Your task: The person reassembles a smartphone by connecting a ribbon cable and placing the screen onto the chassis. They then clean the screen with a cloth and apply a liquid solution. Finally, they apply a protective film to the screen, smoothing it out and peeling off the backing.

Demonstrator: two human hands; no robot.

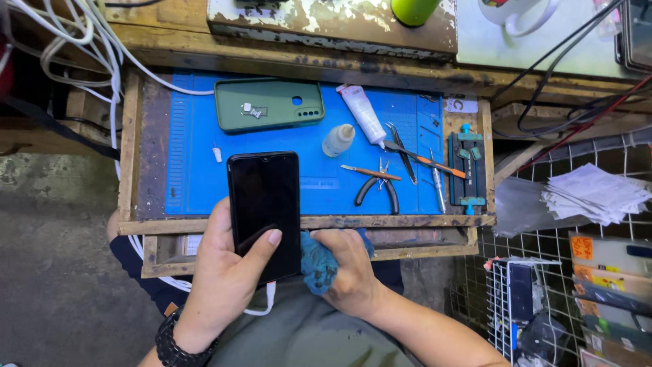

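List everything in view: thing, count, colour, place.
phone: 1, black, dark screen up, in left hand at tray's front edge
cloth: 1, blue, bunched in right hand
mat: 1, blue, inside wooden tray
phone case: 1, green, mat rear
tube: 1, white, mat rear
small bottle: 1, clear, mat centre
pliers: 1, black handles, mat right
tweezers: 1, metal, mat right
clamp jig: 1, black and teal, tray right
cables: several, white, upper left
papers: stack, white, right
left hand: holds phone, black wristband
right hand: grips cloth
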